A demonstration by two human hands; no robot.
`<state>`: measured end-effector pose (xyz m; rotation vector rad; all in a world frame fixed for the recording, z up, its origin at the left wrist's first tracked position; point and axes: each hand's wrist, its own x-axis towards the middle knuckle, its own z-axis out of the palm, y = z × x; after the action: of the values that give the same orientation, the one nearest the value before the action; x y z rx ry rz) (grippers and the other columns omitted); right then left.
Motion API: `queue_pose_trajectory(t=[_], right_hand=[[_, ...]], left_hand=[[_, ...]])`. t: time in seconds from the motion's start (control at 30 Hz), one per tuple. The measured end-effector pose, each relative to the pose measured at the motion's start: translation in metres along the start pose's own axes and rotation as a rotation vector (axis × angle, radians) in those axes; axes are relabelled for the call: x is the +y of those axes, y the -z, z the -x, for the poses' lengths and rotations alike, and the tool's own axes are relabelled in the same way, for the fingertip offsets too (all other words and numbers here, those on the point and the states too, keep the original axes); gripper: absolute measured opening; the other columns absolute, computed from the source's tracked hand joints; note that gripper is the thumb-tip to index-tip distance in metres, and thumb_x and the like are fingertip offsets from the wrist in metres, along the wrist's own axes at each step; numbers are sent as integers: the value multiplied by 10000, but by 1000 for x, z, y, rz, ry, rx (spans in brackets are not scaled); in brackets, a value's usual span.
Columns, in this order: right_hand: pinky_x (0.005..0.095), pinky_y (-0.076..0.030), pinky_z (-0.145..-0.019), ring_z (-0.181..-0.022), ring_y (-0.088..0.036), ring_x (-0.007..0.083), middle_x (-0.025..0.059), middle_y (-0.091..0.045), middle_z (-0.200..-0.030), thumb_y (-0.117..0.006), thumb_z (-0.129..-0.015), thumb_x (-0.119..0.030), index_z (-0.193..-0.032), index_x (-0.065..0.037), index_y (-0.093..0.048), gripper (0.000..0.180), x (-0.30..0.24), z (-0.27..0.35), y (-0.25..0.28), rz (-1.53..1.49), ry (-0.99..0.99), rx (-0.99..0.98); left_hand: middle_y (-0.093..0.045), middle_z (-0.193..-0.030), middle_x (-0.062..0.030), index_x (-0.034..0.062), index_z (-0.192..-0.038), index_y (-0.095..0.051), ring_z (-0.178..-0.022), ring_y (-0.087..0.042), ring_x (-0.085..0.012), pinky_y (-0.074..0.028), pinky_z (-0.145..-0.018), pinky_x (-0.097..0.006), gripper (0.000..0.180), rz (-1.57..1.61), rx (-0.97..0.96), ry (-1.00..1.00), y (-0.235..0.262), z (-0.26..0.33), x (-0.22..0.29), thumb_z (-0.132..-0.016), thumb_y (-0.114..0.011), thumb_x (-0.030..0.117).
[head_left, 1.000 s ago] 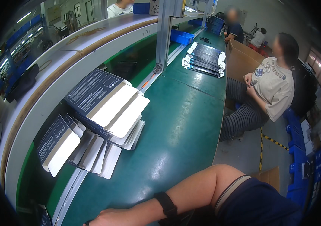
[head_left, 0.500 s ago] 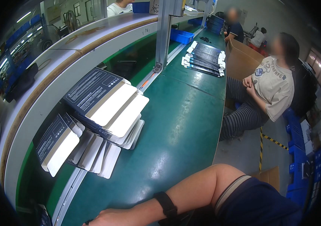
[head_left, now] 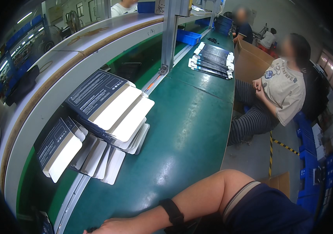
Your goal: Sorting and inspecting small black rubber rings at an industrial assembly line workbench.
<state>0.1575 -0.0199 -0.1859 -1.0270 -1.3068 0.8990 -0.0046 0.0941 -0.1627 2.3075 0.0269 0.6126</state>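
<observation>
My right forearm, with a black band (head_left: 171,211) on it, reaches in from the lower right along the near end of the green table. At the bottom edge, my right hand (head_left: 116,226) is cut off by the picture. Its fingers are mostly hidden, with a small dark thing (head_left: 92,229) beside them that I cannot make out. My left hand is out of view. Beyond the right hand lie stacks of dark printed cartons with white flaps: a larger pile (head_left: 96,95) and a smaller one (head_left: 54,146), both apart from the hand.
Flattened dark cartons (head_left: 212,60) lie farther along the green table (head_left: 186,113), near a blue bin (head_left: 188,38). A metal post (head_left: 169,39) rises beside the raised shelf (head_left: 69,58). A seated person (head_left: 283,87) is at the right, by a large cardboard box (head_left: 252,58).
My right hand has shifted very slightly at the lower edge, and a little more of the dark thing beside its fingers shows. The carton piles stay where they were.
</observation>
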Motion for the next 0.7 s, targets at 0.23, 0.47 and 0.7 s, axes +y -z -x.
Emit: queue_pose_trajectory(t=[0.23,0.47,0.7], right_hand=[[412,-500,-598,-691,-644,333,146,-637,-736,-666,-853,-195,-797,-73,-569,166,-2,1,-2,68,93,69],[443,-487,-576,-654,-619,376,168,-619,-707,-641,-833,-175,-843,-59,-559,143,0,0,-3,246,206,105],[442,-463,-499,-580,-608,356,138,-613,-649,-636,-831,-172,-789,-92,-541,131,0,2,-5,372,234,159]], left_hand=[[-590,-920,-125,12,-819,-568,-945,-565,-274,-413,-968,-473,140,55,47,25,-1,-3,5,-880,-631,121],[-552,-886,-120,0,-802,-547,-908,-538,-268,-459,-833,-389,151,100,70,31,-2,-2,5,-876,-627,105],[-552,-881,-127,-1,-812,-556,-873,-551,-282,-459,-824,-402,138,-31,80,-70,-4,-5,9,-867,-638,95]])
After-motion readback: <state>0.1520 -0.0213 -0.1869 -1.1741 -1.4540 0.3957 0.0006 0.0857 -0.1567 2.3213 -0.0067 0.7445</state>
